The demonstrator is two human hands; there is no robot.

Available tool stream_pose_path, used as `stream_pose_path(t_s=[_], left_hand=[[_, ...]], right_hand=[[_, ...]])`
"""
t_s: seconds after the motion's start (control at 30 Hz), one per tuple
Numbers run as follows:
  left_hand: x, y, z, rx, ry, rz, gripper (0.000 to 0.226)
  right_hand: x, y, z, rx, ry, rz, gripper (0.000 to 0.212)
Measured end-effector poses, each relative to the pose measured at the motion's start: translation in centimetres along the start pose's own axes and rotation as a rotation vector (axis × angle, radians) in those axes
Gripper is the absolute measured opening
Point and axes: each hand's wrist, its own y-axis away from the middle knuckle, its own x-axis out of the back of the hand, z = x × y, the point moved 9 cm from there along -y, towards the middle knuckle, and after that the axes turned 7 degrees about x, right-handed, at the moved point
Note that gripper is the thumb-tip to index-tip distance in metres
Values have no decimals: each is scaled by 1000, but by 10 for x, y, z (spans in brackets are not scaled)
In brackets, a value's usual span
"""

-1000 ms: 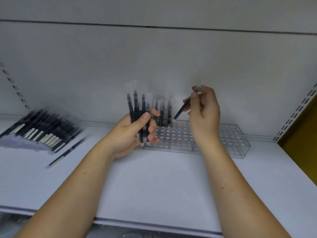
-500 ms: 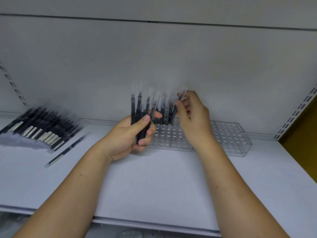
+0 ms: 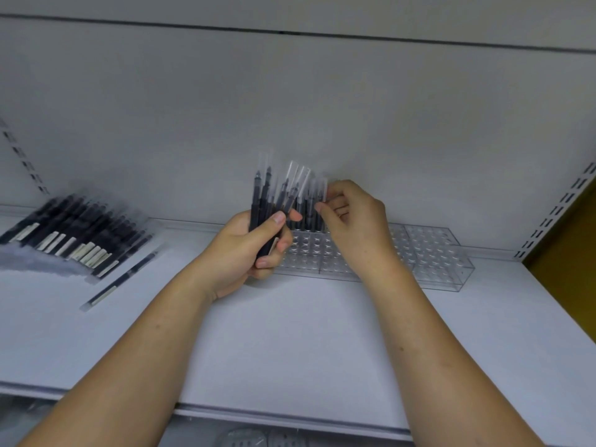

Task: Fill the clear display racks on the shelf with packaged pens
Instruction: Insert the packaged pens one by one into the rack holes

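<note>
**Black pens in both hands at the clear racks**

Left hand (image 3: pixel 242 253): fingers and thumb are curled round a bundle of pens (image 3: pixel 266 204), held upright with the clear sleeve tops fanned out above the fist. It sits just in front of the left end of the clear racks (image 3: pixel 435 258).

Right hand (image 3: pixel 358 221): fingers are curled, thumb and fingertips pinching the clear sleeve top of a single pen (image 3: pixel 323 191). That pen stands at the right edge of the standing pens (image 3: pixel 306 217), a small group upright in the back holes at the racks' left end. Whether its lower end is seated in a hole cannot be told; the hand hides it.

The racks sit side by side on the shelf (image 3: pixel 290 343), against the back panel (image 3: pixel 322 108); the holes to the right show no pens.

A loose pile (image 3: pixel 74 233) of packaged pens lies on the shelf well to the left, with a stray pen (image 3: pixel 122 279) just beside it.
</note>
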Motion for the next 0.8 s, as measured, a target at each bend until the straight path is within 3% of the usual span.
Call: stream_pose_path(t_s=[0.27, 0.47, 0.67, 0.8], left_hand=[[1, 0, 0, -11, -11, 17, 28], [-1, -1, -1, -6, -50, 19, 28], [-7, -1, -4, 13, -73, -16, 29], [-12, 0, -4, 19, -104, -56, 30]], right_hand=[[5, 6, 9, -88, 17, -2, 13], [26, 14, -9, -23, -107, 151, 9], [-3, 22, -21, -98, -394, -76, 9], [-10, 23, -22, -128, -487, -96, 6]])
